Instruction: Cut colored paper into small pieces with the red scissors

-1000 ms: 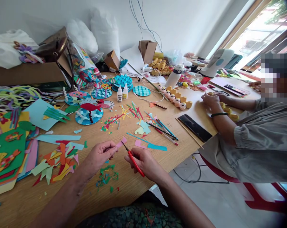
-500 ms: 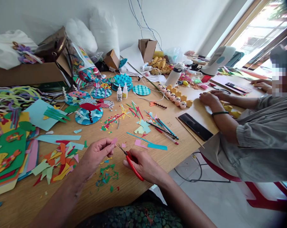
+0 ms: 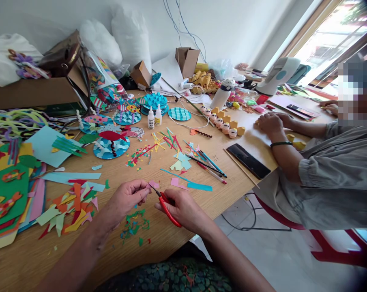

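Observation:
My left hand (image 3: 129, 196) is closed in a pinch at the near side of the table. Pink paper (image 3: 153, 183) shows beside its fingertips; the piece in the pinch is mostly hidden by the fingers and blades. Wrapped round small red-handled scissors (image 3: 168, 210), my right hand (image 3: 183, 207) points the thin blades left, their tips at the left fingertips. Below the hands lie green and blue paper snippets (image 3: 136, 223). A larger pink scrap (image 3: 179, 183) and a blue paper strip (image 3: 200, 186) rest beyond the right hand.
Coloured paper scraps (image 3: 76, 202) and sheets spread over the left. Two glue bottles (image 3: 154, 117), blue decorated discs (image 3: 112, 147) and pencils (image 3: 212, 164) lie farther back. To the right are a phone (image 3: 248, 161), a wooden stick (image 3: 241, 168) and another person's arms (image 3: 286, 146).
The scissors' tips have come up to the left fingertips. The pink piece in my left hand shows less than before. The whole view has shifted slightly.

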The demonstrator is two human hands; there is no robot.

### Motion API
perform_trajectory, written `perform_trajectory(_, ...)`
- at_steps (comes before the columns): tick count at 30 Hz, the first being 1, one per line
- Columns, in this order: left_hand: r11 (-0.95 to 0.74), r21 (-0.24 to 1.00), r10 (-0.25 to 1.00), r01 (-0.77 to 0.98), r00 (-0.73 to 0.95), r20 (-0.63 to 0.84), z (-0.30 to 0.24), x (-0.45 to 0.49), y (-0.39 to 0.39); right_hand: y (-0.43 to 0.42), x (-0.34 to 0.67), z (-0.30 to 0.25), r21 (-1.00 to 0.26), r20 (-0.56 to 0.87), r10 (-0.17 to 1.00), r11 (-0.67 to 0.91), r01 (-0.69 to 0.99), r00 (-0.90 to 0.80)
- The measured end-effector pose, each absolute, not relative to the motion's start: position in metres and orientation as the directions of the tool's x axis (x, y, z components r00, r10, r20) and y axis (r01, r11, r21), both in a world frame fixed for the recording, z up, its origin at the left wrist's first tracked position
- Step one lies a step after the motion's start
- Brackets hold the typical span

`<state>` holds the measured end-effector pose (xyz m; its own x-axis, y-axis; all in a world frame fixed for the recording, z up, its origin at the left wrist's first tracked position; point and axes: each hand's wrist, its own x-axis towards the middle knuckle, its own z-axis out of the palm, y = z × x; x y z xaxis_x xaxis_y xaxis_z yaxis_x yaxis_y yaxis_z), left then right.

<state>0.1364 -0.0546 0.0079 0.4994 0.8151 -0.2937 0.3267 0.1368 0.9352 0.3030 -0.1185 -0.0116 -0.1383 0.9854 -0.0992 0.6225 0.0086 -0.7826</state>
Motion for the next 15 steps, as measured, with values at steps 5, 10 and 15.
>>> perform_trajectory(5, 0.149, 0.926, 0.817, 0.346, 0.485, -0.313, 0.002, 0.134, -0.053, -0.119, 0.304, -0.017, -0.815, -0.148, 0.981, -0.047, 0.578, -0.129)
perform_trajectory(10, 0.110, 0.945, 0.866, 0.307, 0.437, -0.242, 0.000, 0.130, -0.055, -0.116, 0.303, -0.019, -0.894, -0.127, 0.990, -0.090, 0.439, -0.056)
perform_trajectory(15, 0.031, 0.950, 0.872, 0.310, 0.457, -0.177, -0.002, 0.131, -0.058, -0.103, 0.298, -0.016, -0.959, -0.072, 0.996, -0.082, 0.273, 0.043)
